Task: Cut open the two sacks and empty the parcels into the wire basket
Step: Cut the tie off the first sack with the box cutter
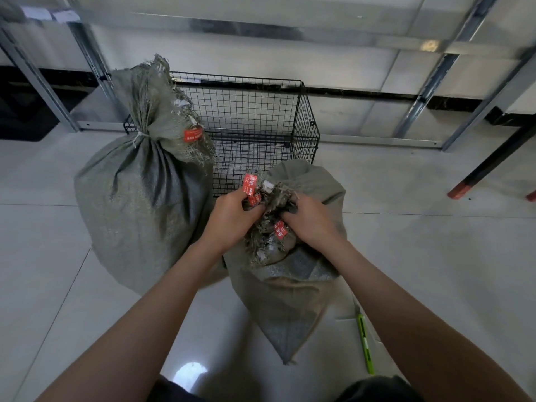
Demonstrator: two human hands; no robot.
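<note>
Two grey-green woven sacks stand on the tiled floor in front of a black wire basket (pixel 309 117). The left sack (pixel 139 204) is upright, its neck tied with white string and tagged with a red label. The near sack (pixel 290 294) leans toward me with its frayed mouth bunched up and several red tags on it. My left hand (pixel 232 216) grips the left side of that frayed mouth. My right hand (pixel 311 220) grips the right side, fingers curled into the fabric. No parcels show inside the basket.
A green utility knife (pixel 365 340) lies on the floor to the right of the near sack. Metal shelf frames (pixel 420 103) run behind the basket. A dark table leg with a red foot (pixel 490 166) slants in at the right. Open floor lies to both sides.
</note>
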